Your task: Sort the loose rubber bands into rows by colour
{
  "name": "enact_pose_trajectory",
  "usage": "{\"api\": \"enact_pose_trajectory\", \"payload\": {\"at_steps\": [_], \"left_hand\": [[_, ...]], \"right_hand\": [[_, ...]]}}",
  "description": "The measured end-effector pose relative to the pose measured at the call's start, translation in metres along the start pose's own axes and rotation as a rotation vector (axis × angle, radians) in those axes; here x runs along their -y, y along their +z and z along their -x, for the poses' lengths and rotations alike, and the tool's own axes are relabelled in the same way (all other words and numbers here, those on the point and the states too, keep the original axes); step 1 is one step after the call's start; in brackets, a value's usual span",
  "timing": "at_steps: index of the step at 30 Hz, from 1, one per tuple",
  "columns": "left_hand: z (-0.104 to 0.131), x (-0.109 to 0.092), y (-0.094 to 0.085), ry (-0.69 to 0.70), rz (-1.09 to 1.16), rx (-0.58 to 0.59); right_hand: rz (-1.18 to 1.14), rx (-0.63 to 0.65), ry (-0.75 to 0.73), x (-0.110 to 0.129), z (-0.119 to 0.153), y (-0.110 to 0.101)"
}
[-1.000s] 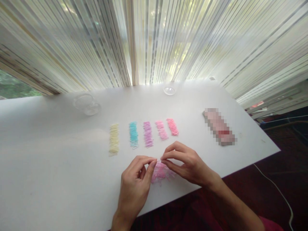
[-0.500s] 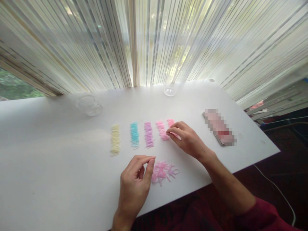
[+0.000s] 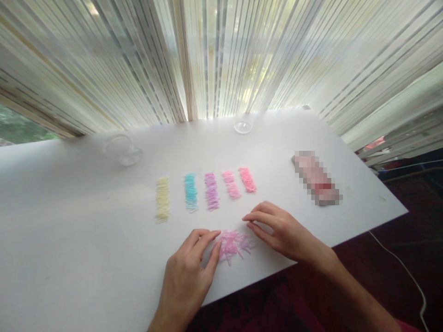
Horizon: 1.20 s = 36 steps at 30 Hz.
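A loose pile of pink and lilac bands (image 3: 234, 246) lies near the front edge of the white table. My left hand (image 3: 192, 265) is at the pile's left side, thumb and forefinger apart, with nothing visible between them. Above and right of the pile hovers my right hand (image 3: 280, 230), its thumb and fingertips slightly parted and nothing seen in them. Behind the hands, small bands lie in separate columns: yellow (image 3: 162, 200), turquoise (image 3: 190, 192), purple (image 3: 212, 191), light pink (image 3: 230, 185) and a deeper pink (image 3: 247, 180).
On the white table (image 3: 86, 221), clear plastic containers (image 3: 124, 151) stand at the back left and a small clear dish (image 3: 242, 127) at the back. A blurred pink phone-like object (image 3: 316, 179) lies at the right. Striped curtains hang behind the table.
My right hand has moved from the pink columns toward me, down near the pile, uncovering the deeper pink column. My left thumb and forefinger have parted. The view has shifted slightly.
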<state>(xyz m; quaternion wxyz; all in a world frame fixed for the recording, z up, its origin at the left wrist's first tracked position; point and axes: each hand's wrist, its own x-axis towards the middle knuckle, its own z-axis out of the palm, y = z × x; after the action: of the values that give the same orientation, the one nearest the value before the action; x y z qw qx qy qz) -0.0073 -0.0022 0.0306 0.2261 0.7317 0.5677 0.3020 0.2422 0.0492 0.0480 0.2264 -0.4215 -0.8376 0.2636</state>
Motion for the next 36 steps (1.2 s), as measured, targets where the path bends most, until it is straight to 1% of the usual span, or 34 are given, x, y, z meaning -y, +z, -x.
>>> {"api": "enact_pose_trajectory", "payload": {"at_steps": [2, 4, 9, 15, 22, 28, 32, 36], "left_hand": [[0.0, -0.002, 0.001, 0.018, -0.019, 0.018], [-0.001, -0.006, 0.002, 0.028, -0.027, 0.027], [-0.004, -0.011, 0.003, 0.04, -0.036, 0.072], [-0.002, -0.008, 0.005, 0.046, -0.037, 0.07], [0.0, -0.007, 0.007, 0.049, -0.05, 0.08], [-0.001, -0.008, 0.004, 0.051, -0.036, 0.053], [-0.004, -0.011, 0.006, 0.055, -0.012, 0.027], [-0.006, -0.013, 0.01, 0.081, 0.0, 0.021]], "right_hand": [[-0.026, 0.041, 0.025, 0.004, 0.007, 0.004], [-0.04, 0.04, 0.038, 0.008, 0.009, 0.009], [-0.007, 0.068, 0.003, 0.017, 0.0, 0.019], [0.094, 0.086, -0.042, 0.019, -0.008, 0.026], [0.056, 0.033, -0.035, 0.015, -0.002, 0.024], [0.04, 0.012, -0.028, 0.014, 0.0, 0.02], [-0.004, 0.013, -0.027, 0.014, 0.001, 0.02], [-0.064, -0.018, -0.014, 0.015, 0.001, 0.021]]}}
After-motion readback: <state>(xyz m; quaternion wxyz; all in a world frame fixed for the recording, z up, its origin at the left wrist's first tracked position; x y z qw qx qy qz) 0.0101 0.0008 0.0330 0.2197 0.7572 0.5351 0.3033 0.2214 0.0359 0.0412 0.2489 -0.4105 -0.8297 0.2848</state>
